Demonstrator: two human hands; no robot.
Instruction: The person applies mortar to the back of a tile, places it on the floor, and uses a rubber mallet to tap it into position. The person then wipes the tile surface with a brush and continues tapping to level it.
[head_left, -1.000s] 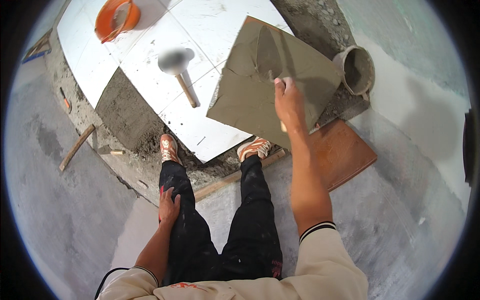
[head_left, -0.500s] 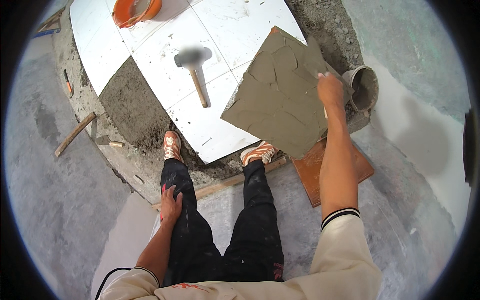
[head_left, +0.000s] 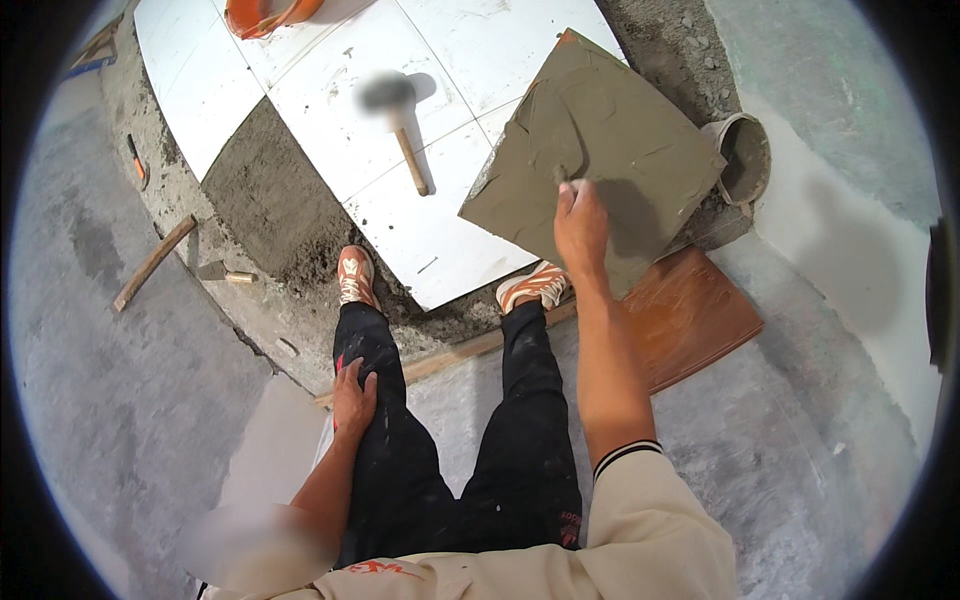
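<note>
My right hand (head_left: 582, 225) is closed round the handle of a trowel (head_left: 561, 174), whose blade is smeared with mortar and hard to tell from what lies under it. Below that hand is a square tile (head_left: 640, 130), its upward face coated in grey-brown mortar showing curved trowel marks. The coated tile overlaps white floor tiles (head_left: 410, 240) and the corner of a brown-orange board (head_left: 690, 320). My left hand (head_left: 355, 398) lies on my left knee with its fingers stretched out, holding nothing.
A mallet (head_left: 408, 160) lies on the white tiles, with an orange bucket (head_left: 270, 18) beyond. Bare mortar (head_left: 265, 195) fills a gap at left. A grey bucket (head_left: 745, 160) lies tipped at right. A wooden-handled tool (head_left: 238, 277), wood stick (head_left: 155, 262) and orange-handled cutter (head_left: 137, 160) are left.
My right hand has swept the trowel leftward and nearer, from the coated tile's right side to its middle. My left hand has stayed on the knee. The whole view has shifted slightly.
</note>
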